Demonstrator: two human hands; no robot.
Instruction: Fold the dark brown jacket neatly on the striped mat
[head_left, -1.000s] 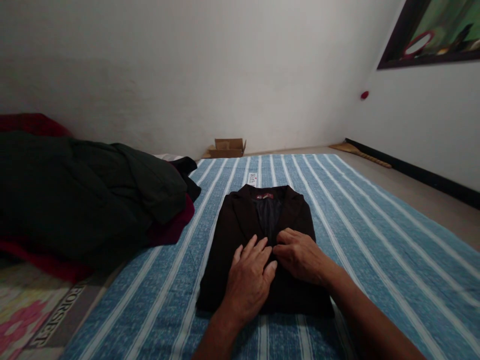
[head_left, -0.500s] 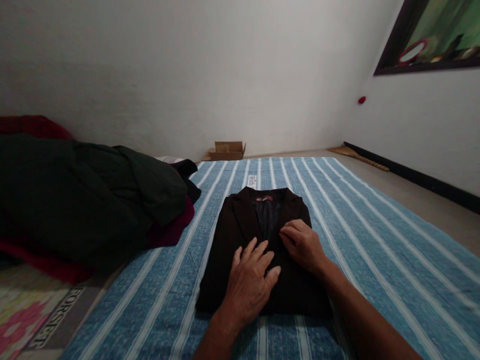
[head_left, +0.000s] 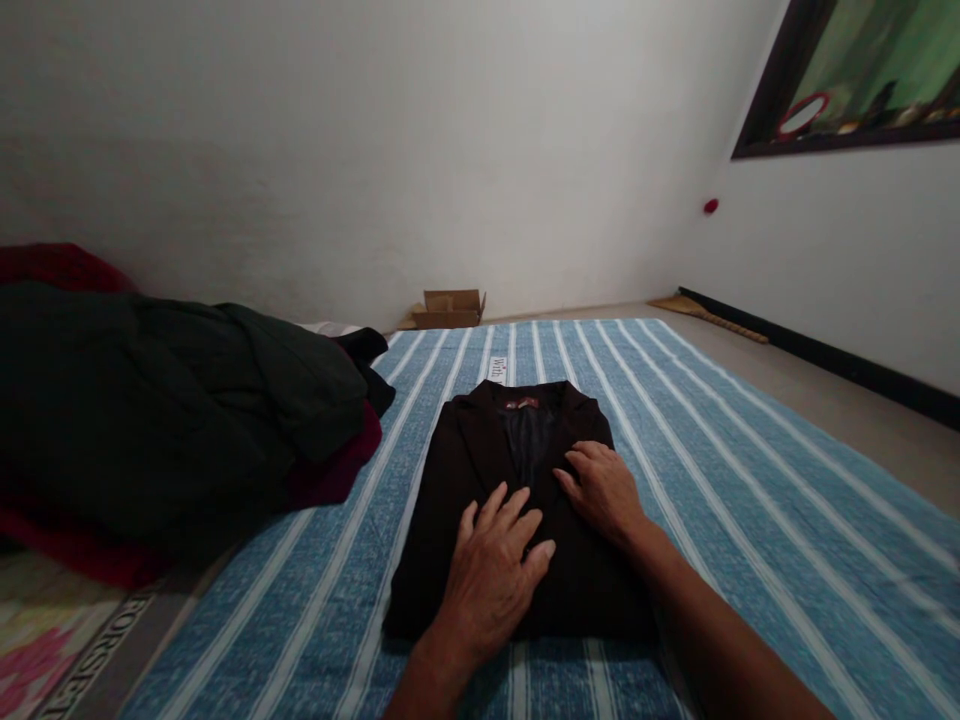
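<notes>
A dark brown blazer (head_left: pixel 427 540), folded into a neat rectangle, lies with its collar away from me and a red label (head_left: pixel 523 404) at the neck. My left hand (head_left: pixel 499 570) rests flat on its front, left of the middle, with the fingers spread. On the right lapel side lies my right hand (head_left: pixel 602 485), its fingers stretched out and the thumb apart. Neither hand grips the cloth. The blazer's lower right part is partly hidden by my right forearm.
Under the blazer spreads a blue and white striped sheet (head_left: pixel 315 580). A heap of dark green clothes (head_left: pixel 187 400), with red and purple pieces below, lies at the left. A small cardboard box (head_left: pixel 450 310) stands by the far wall. A window (head_left: pixel 862 90) is at the upper right.
My right hand has loosened from a pinch on the right lapel to lying with its fingers extended. My left hand stays spread on the blazer. The view has shifted slightly.
</notes>
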